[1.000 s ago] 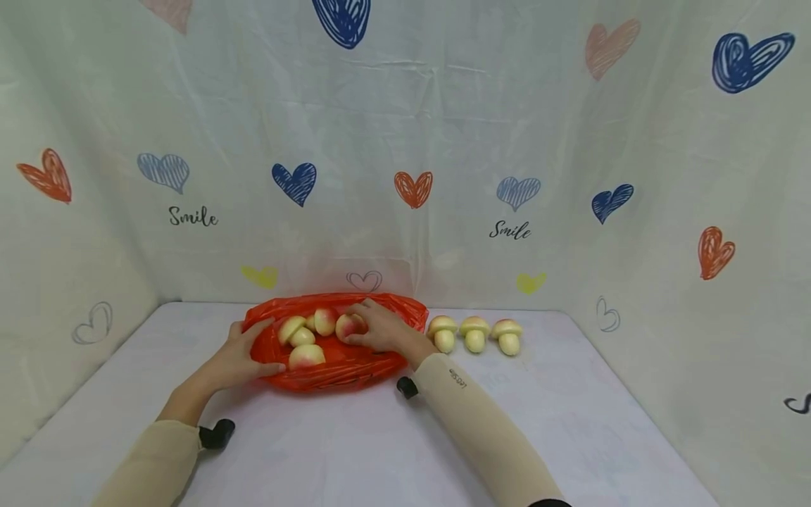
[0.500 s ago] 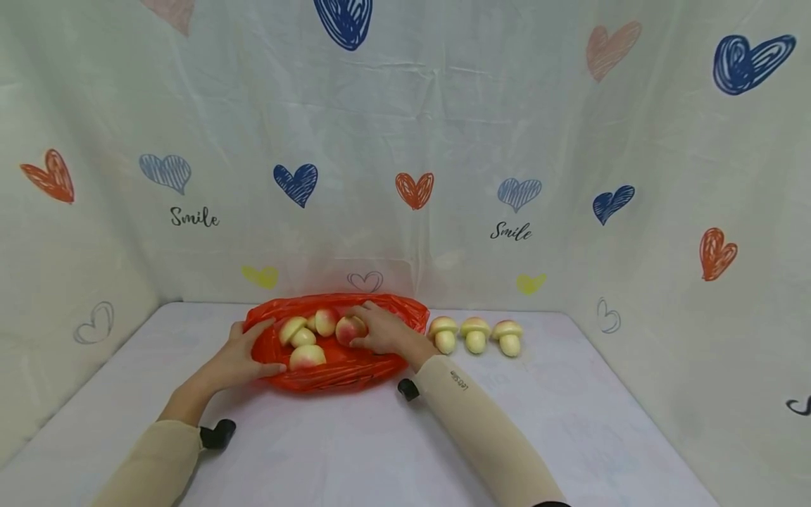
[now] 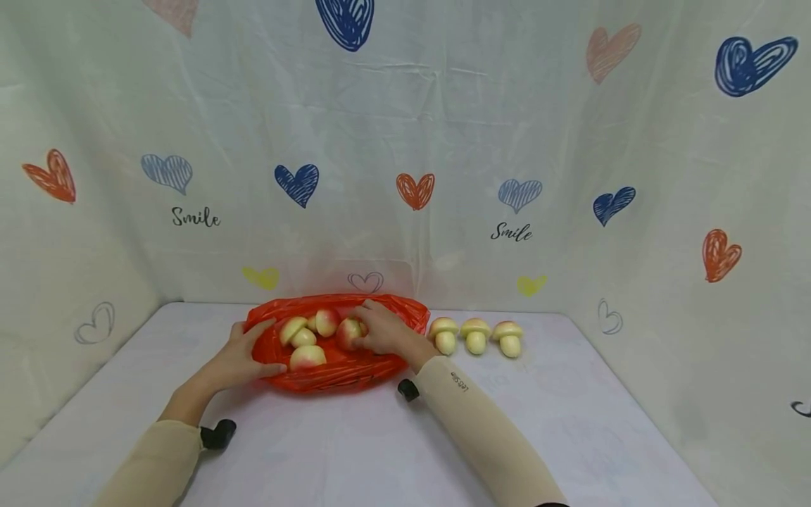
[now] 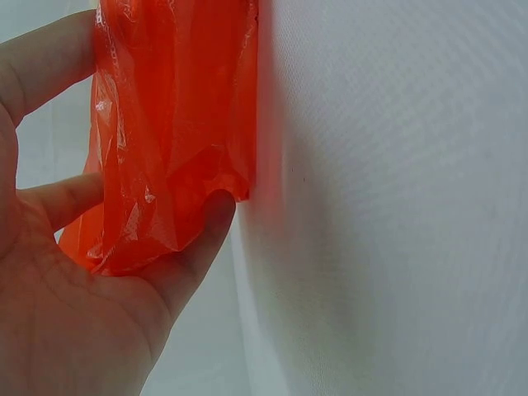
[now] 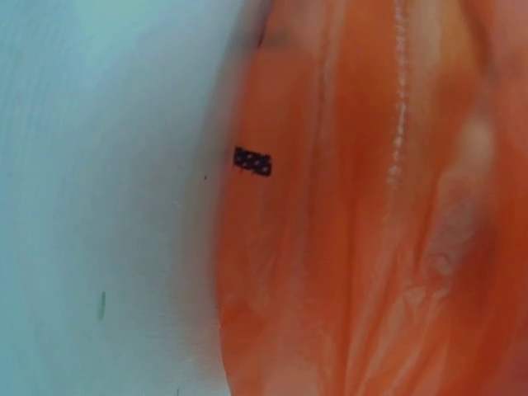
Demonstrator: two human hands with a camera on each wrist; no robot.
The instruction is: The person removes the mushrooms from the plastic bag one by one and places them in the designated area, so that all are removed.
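Observation:
In the head view, a red plastic bag (image 3: 355, 375) lies open at the far side of the table. Inside it are several mushroom-shaped pieces with pink-tinged caps, among them one mushroom (image 3: 303, 338) at the left. My left hand (image 3: 237, 358) grips the bag's left end; in the left wrist view its thumb lies along the bag (image 4: 173, 140), other fingers on the opposite side. My right hand (image 3: 380, 329) reaches into the bag and holds a mushroom (image 3: 348, 334) by its side, the cap facing left. The right wrist view shows only the bag's wall (image 5: 330, 206), hiding those fingers.
Three more mushrooms (image 3: 475, 336) stand in a row on the table, just right of the bag. A white cloth (image 3: 355, 239) printed with hearts hangs behind and at both sides. The white tabletop (image 3: 329, 451) stretches toward me.
The mushroom in my right hand has turned, its cap now facing more to the left. My left hand and the bag have hardly moved.

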